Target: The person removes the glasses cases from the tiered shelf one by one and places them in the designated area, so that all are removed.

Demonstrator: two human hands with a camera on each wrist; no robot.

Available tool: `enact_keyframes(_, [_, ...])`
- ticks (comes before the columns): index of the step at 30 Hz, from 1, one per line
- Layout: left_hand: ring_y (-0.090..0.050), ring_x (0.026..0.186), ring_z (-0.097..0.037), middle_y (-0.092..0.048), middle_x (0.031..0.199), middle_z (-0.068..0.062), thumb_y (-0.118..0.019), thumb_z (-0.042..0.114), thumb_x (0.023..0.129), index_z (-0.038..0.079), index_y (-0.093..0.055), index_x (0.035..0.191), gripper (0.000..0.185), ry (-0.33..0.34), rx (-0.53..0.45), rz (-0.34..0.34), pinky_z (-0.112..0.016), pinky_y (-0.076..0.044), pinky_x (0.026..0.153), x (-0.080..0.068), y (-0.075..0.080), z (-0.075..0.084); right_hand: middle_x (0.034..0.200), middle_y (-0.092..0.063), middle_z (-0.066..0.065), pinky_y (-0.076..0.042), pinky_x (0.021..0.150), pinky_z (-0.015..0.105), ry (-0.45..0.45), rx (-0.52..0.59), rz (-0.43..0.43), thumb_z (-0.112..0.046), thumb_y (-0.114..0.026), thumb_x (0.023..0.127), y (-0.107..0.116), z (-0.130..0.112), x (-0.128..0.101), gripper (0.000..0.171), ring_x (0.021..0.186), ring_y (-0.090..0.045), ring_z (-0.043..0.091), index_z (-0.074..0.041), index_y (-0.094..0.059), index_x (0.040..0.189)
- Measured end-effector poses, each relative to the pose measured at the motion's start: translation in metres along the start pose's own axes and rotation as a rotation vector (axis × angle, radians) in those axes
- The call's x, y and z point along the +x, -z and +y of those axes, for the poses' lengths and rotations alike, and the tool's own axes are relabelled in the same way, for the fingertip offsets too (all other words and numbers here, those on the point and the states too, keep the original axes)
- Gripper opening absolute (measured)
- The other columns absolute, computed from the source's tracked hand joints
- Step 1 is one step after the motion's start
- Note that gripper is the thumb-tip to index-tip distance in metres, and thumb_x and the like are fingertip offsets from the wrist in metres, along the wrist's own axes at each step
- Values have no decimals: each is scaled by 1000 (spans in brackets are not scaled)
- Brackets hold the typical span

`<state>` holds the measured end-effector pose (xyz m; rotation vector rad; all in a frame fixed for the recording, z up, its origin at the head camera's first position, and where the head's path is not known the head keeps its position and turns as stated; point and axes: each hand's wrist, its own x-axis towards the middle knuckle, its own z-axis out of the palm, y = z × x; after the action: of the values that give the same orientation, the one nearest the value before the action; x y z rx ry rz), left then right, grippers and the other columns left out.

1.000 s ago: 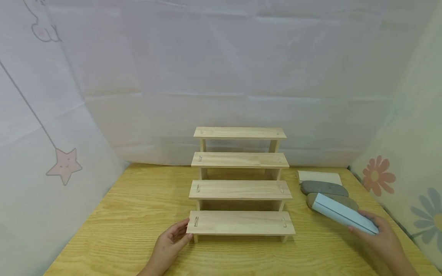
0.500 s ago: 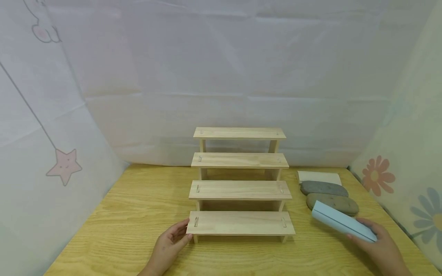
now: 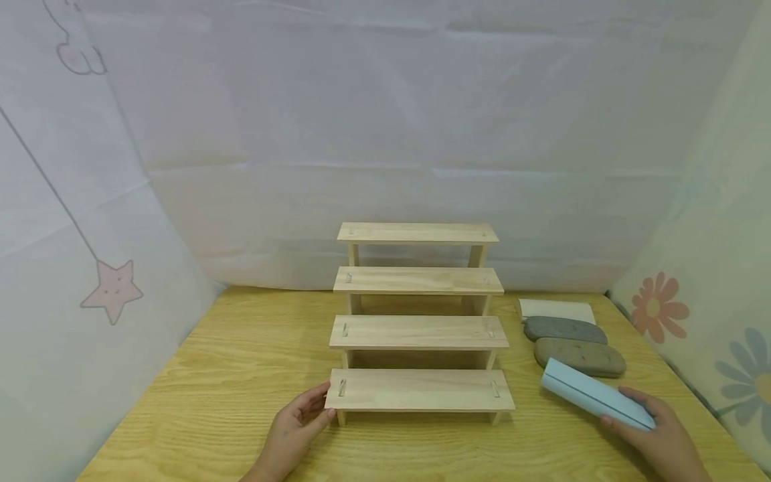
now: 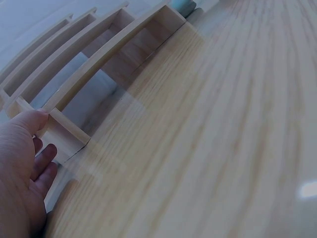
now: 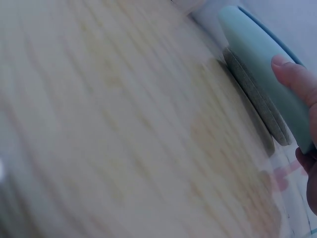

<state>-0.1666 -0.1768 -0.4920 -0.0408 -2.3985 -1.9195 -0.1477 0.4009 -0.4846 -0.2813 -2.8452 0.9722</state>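
A four-tiered wooden display stand [image 3: 421, 388] faces me in the middle of the table. My left hand [image 3: 295, 425] holds the left end of its lowest shelf, thumb at the front corner and fingers along the side. In the left wrist view the thumb [image 4: 35, 119] meets the shelf's corner, with the lower fingers loosely bent beside the support. My right hand [image 3: 653, 428] grips a light blue glasses case [image 3: 596, 393] by its right end, tilted and raised off the table. The right wrist view shows the thumb lying across the case [image 5: 262, 59].
Behind the blue case an olive-brown case [image 3: 579, 357] lies on the table [image 3: 241, 375]. Beyond it are a grey case [image 3: 565, 329] and a cream-coloured case [image 3: 557, 309]. Fabric walls [image 3: 409, 134] enclose the back and both sides.
My right hand has drawn the light blue glasses case toward me and slightly left, uncovering the olive-brown case behind it. The left hand and the stand stay put.
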Motion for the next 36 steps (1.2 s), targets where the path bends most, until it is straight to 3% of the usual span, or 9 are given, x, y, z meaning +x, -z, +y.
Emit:
enact_keyframes(2, [-64, 105, -5, -66, 128, -11, -75, 15, 86, 7, -61, 130, 47, 2, 2, 1, -14, -51, 85, 0, 0, 0, 140, -42, 34, -35, 80, 33, -9, 1, -12, -47, -72, 86, -1, 0, 1, 83, 112, -44, 38, 3, -40, 144])
enact_keyframes(11, [-64, 105, -4, -65, 129, -12, -75, 14, 86, 7, -61, 130, 47, 5, 6, 3, -13, -51, 86, 0, 0, 0, 141, -37, 38, -39, 88, 56, -13, 12, -53, -49, -71, 87, -3, 2, 3, 87, 119, -41, 49, 6, -37, 144])
enact_keyframes(27, [-65, 108, -10, -65, 130, -12, -75, 14, 86, 7, -61, 130, 47, 6, 9, 6, -14, -51, 86, 1, -1, 0, 139, -43, 36, -41, 82, 44, 42, -18, -50, -47, -73, 86, -7, 7, 6, 83, 115, -46, 44, 7, -41, 142])
enact_keyframes(32, [-65, 107, -8, -65, 130, -13, -75, 13, 86, 6, -61, 130, 47, 2, 8, 8, -14, -51, 86, 1, -1, 0, 138, -44, 36, -41, 83, 45, 63, -39, -50, -46, -73, 86, -8, 10, 8, 82, 115, -46, 45, 6, -43, 141])
enact_keyframes(36, [-64, 104, -5, -65, 129, -14, -75, 11, 85, 5, -62, 129, 46, -1, 4, 14, -13, -51, 85, 0, -1, 1, 140, -41, 38, -42, 87, 53, 68, -29, -71, -46, -73, 86, -7, 11, 9, 83, 119, -44, 49, 7, -41, 142])
